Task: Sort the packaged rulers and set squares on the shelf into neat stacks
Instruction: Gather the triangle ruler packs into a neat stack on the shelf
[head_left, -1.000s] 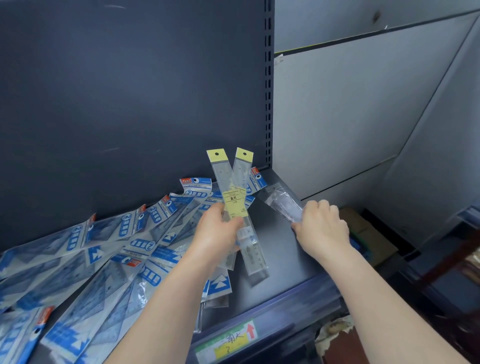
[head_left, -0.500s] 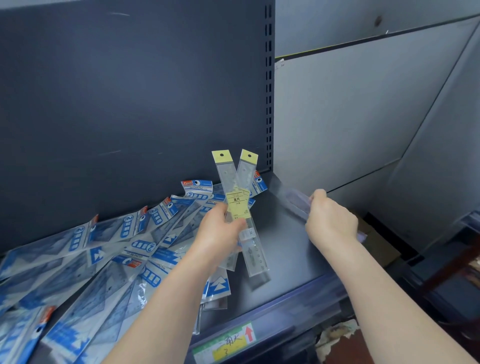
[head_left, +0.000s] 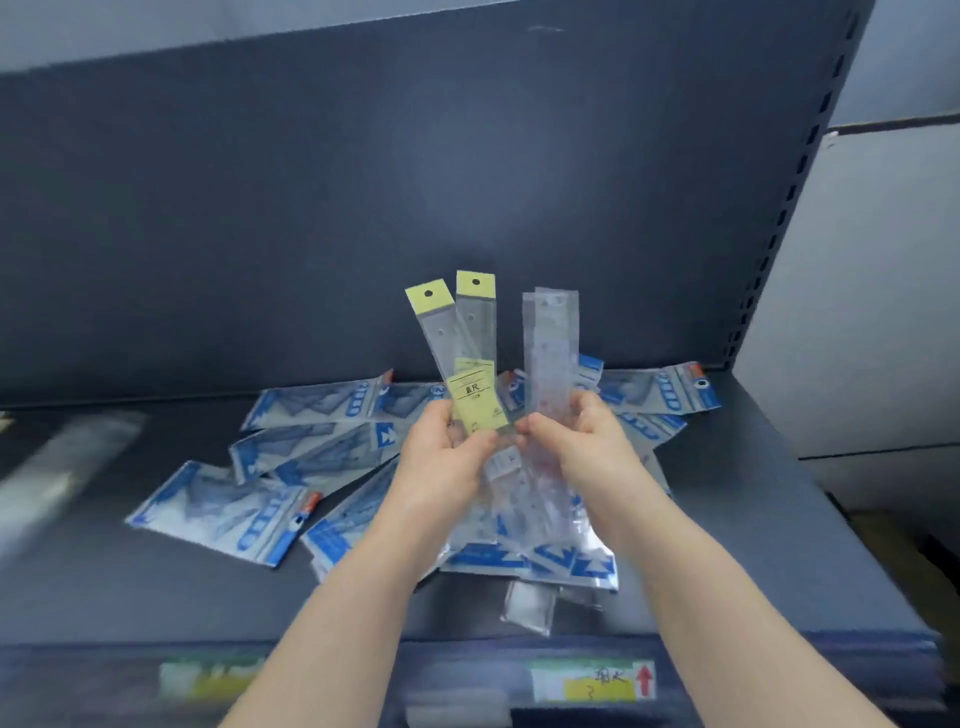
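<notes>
My left hand (head_left: 441, 457) grips two packaged rulers with yellow header cards (head_left: 457, 338), held upright and fanned above the shelf. My right hand (head_left: 582, 447) holds a clear packaged ruler (head_left: 549, 353) upright right beside them, its thumb close to my left thumb. Below and behind both hands, several blue-and-white packaged set squares (head_left: 311, 447) lie scattered and overlapping on the dark shelf (head_left: 130, 587). A small clear packet (head_left: 527, 605) lies near the front edge.
The shelf's dark back panel (head_left: 363, 182) rises behind the pile, with a slotted upright (head_left: 779, 218) at the right. Price labels (head_left: 592, 680) run along the front rail. A blurred pale packet (head_left: 62, 467) lies at the far left.
My right hand has lifted the clear ruler from the right end of the shelf and brought it left beside the two in my left hand. The view has swung left.
</notes>
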